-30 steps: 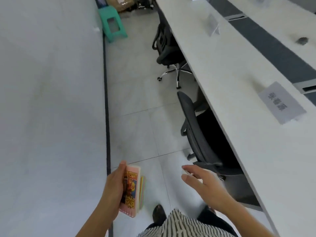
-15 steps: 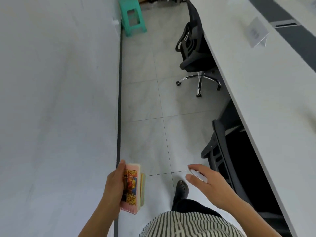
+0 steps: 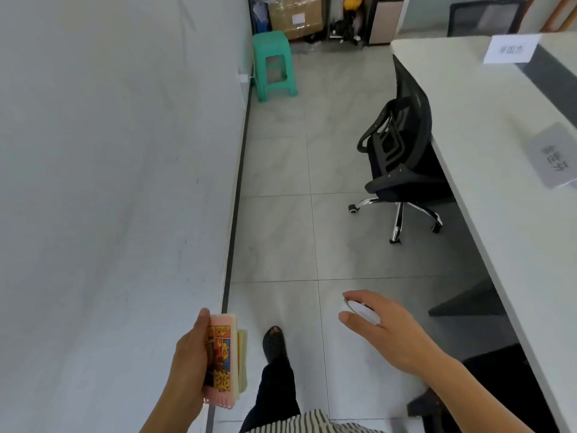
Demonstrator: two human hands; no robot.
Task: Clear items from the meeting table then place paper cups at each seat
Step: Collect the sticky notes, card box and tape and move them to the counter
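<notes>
Left fingers (image 3: 204, 320) wrapped around a pink picture-covered notebook (image 3: 222, 359), thumb on the near edge; a green-edged pad sits behind it. The grip is closed and firm, book held upright on its long edge, lower centre of frame. Right fingertips (image 3: 346, 317) curl loosely around a small white flat object (image 3: 362, 311), thumb below and index over it; what it is cannot be told.

Judgement: clearing step, items off the table and being carried away along the aisle. To do it well: keep both grips steady, walk clear of the black office chair (image 3: 398, 157) at centre right, and set the items down somewhere off the table before fetching cups.

Left hand (image 3: 190, 357) low, forearm rising from the bottom edge, palm facing right. Right hand (image 3: 387, 332) palm-down, wrist level, forearm entering from lower right. Meeting table (image 3: 487, 170) runs along the right edge, carrying name cards (image 3: 510, 49). No paper cups in view.
</notes>
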